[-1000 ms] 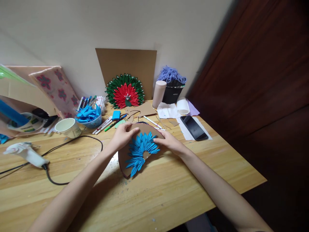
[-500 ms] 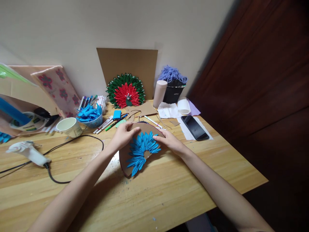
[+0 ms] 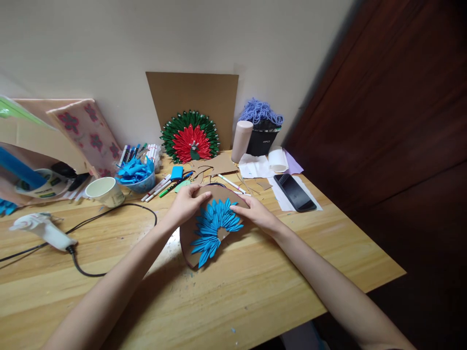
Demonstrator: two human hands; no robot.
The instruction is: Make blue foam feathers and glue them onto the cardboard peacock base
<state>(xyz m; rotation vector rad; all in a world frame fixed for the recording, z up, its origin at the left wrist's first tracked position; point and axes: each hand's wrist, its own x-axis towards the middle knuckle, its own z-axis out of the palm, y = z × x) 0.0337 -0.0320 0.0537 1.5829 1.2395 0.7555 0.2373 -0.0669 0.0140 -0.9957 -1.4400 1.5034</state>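
A brown cardboard half-disc (image 3: 187,239) lies on the wooden table (image 3: 255,287), carrying a fan of blue folded paper petals (image 3: 213,228). My left hand (image 3: 186,204) rests on the disc's upper left edge, fingers curled over it. My right hand (image 3: 255,213) presses on the disc's right side, fingertips touching the blue petals. A bowl of loose blue petals (image 3: 134,175) stands behind to the left. A finished red and green petal fan (image 3: 190,137) leans against a cardboard sheet (image 3: 192,95) at the wall.
A white glue gun (image 3: 40,229) with a black cord (image 3: 109,214) lies at left, beside a paper cup (image 3: 105,191). Markers (image 3: 160,187), a phone (image 3: 295,192), a paper roll (image 3: 241,141), and a black pot of purple yarn (image 3: 261,127) crowd the back. The table's right edge drops off.
Almost nothing has changed; both hands stay on the cardboard disc, with only a slight shift of the view.
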